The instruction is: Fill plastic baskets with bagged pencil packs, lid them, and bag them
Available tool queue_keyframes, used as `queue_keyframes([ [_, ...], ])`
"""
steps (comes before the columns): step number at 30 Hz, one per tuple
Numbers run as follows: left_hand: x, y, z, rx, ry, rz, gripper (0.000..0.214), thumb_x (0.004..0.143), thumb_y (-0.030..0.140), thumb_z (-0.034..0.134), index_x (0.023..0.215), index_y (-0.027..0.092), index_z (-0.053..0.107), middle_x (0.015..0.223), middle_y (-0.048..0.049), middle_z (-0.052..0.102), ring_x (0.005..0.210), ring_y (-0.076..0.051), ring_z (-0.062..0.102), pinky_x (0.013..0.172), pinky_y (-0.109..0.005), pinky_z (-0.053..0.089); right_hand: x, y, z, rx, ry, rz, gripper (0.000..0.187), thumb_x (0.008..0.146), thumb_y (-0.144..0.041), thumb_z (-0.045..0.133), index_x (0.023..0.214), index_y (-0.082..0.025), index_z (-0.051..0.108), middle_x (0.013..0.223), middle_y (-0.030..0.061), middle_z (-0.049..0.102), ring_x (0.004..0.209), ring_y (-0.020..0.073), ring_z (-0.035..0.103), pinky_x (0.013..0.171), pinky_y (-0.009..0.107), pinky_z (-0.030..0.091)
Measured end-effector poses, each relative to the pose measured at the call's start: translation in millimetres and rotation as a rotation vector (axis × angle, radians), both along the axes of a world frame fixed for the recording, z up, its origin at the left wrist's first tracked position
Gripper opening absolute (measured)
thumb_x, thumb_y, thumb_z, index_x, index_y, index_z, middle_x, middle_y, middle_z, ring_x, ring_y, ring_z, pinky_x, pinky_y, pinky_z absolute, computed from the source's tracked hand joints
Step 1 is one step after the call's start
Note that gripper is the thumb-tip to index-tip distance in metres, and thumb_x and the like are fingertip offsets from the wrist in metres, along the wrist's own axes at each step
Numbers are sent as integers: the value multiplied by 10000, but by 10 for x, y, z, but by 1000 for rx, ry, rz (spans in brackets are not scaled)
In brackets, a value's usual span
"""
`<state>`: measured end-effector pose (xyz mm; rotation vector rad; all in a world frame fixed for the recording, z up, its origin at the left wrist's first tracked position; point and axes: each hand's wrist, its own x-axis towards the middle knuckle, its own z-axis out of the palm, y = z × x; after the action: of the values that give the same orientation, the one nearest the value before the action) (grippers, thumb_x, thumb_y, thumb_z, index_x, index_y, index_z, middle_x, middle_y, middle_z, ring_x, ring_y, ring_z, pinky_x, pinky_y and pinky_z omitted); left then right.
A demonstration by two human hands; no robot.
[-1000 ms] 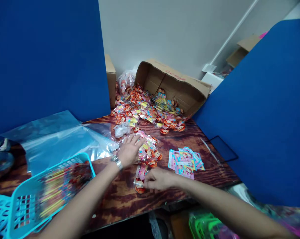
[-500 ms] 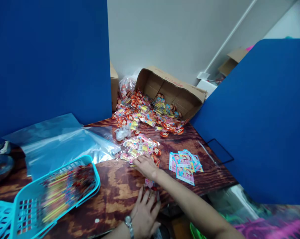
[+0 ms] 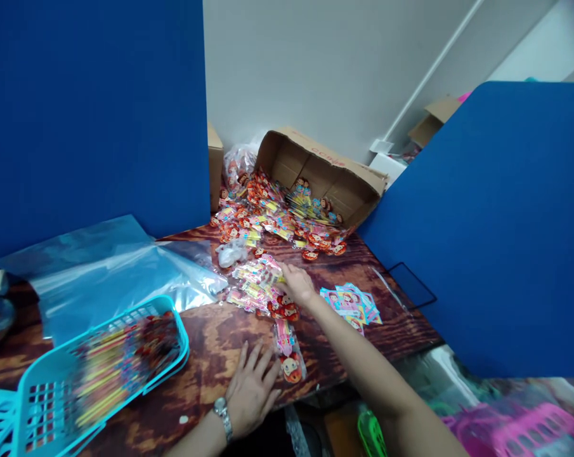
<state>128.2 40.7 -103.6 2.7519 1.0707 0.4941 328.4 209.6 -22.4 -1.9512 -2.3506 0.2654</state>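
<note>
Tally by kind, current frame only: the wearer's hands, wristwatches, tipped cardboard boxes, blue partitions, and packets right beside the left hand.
Left hand and right hand: 2
Wristwatch: 1
Tipped box: 1
Blue partitions: 2
Packet: 1
Total: 7

The bare right arm reaches forward and leftward, elbow slightly bent; the right hand shows its back, its finger pose unclear. Nearer the body, the left hand lies palm down, fingers spread, left forearm mostly out of view.
</note>
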Motion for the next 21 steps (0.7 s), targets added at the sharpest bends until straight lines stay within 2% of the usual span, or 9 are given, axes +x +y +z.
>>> queue_keyframes([
  [2, -9, -1, -13, 10, -5, -8, 480, 881, 362, 483, 1348, 280, 412, 1351, -57, 492, 1264, -274, 387, 1073, -528, 259, 52, 29, 45, -4, 21, -62, 281, 878, -372, 483, 1064, -180, 567, 1006, 91, 608, 881, 206, 561, 756, 283, 394],
  [4, -4, 22, -9, 26, -15, -1, 498, 886, 358, 476, 1369, 280, 385, 1341, -61, 500, 1252, -269, 401, 1072, -525, 259, 66, 64, 60, -29, 41, -93, 280, 894, -395, 435, 995, -178, 581, 890, 43, 624, 794, 176, 561, 688, 254, 398],
  [7, 21, 59, 6, 45, -6, 14, 568, 882, 339, 482, 1416, 304, 291, 1396, -67, 443, 1275, -293, 373, 1054, -548, 269, -56, 71, 8, -89, 35, -115, 265, 850, -421, 497, 929, -187, 590, 798, 11, 627, 721, 164, 559, 630, 241, 394],
  [10, 51, 57, 1, 50, 25, -17, 634, 864, 352, 512, 1428, 361, 223, 1429, -48, 402, 1306, -337, 318, 1028, -598, 272, -304, 16, -72, -108, -15, -147, 262, 803, -403, 565, 945, -184, 582, 884, 73, 642, 801, 213, 581, 658, 283, 409],
  [12, 63, 37, -13, 43, 38, -32, 635, 861, 371, 517, 1424, 376, 224, 1431, -40, 398, 1316, -350, 296, 1022, -618, 263, -447, -20, -97, -81, -47, -138, 279, 810, -350, 557, 1041, -192, 551, 1030, 123, 622, 959, 261, 561, 749, 332, 412],
  [14, 65, 18, -25, 28, 42, -33, 612, 867, 377, 508, 1419, 369, 243, 1435, -44, 391, 1319, -349, 289, 1022, -621, 258, -510, -26, -92, -66, -66, -97, 293, 833, -281, 515, 1120, -220, 513, 1118, 126, 593, 1046, 268, 533, 826, 358, 395],
  [17, 53, 11, -31, 10, 38, -40, 595, 869, 369, 507, 1413, 358, 267, 1428, -47, 403, 1311, -341, 307, 1026, -616, 253, -442, 19, -58, -98, -85, -46, 357, 839, -255, 503, 1195, -261, 473, 1111, 93, 598, 1002, 244, 567, 819, 339, 405],
  [21, 81, 33, -19, -20, 37, -36, 565, 873, 365, 499, 1401, 344, 302, 1447, -61, 375, 1316, -357, 299, 1020, -631, 242, -300, 67, -32, -146, -119, -47, 455, 773, -424, 613, 1173, -235, 508, 1127, 104, 583, 1009, 255, 563, 783, 317, 427],
])
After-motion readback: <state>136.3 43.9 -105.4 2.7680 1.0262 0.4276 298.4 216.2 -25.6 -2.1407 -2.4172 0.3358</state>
